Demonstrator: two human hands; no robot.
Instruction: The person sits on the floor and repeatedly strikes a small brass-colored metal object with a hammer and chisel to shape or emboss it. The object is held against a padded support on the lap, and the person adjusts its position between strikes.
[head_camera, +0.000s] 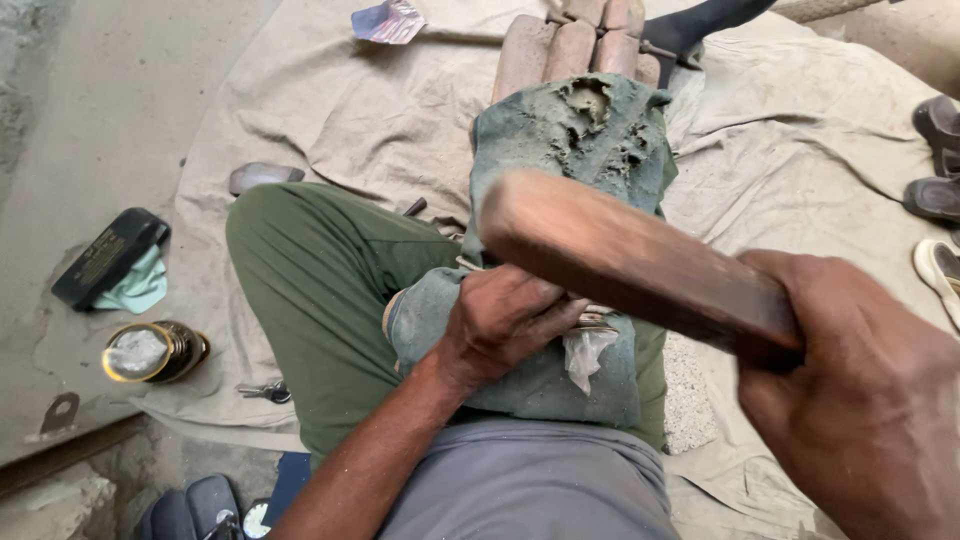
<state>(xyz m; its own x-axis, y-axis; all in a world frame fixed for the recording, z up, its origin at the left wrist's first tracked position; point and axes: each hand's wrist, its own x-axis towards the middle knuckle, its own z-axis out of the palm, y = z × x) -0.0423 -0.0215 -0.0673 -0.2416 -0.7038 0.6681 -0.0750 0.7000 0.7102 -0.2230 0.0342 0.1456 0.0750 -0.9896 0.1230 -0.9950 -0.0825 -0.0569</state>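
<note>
Nearest the camera, the right hand (860, 400) is clenched around the thick end of a brown wooden mallet (630, 260), which is raised and blurred, its far end hanging over the lap; the grip low on the handle looks suited to a swinging blow. Just beyond and beneath it, the left hand (505, 320) is closed over a small shiny metal piece (592, 322) with a scrap of clear plastic (585, 358) hanging below it, pinning both against a worn green cloth pad (570, 140) draped over the thigh, so the pad seems to cushion the leg and steady the work. The mallet hides part of the metal piece, so its exact shape cannot be told. The person sits with a green-trousered knee (300, 260) bent out to the left on a beige ground sheet (380, 110). Near the sheet's left edge lie a bunch of keys (265, 392), a round glass jar (150, 352) and, further out on the bare floor, a black case (105, 258) on a pale green rag (140, 288). A grey flat stone (262, 176) rests just past the knee. Towards the sheet's far edge, reddish bricks (570, 45) support the pad's upper end, with a crumpled foil scrap (388, 22) to their left. At the right edge sandals (940, 160) stand well apart from the work.
</note>
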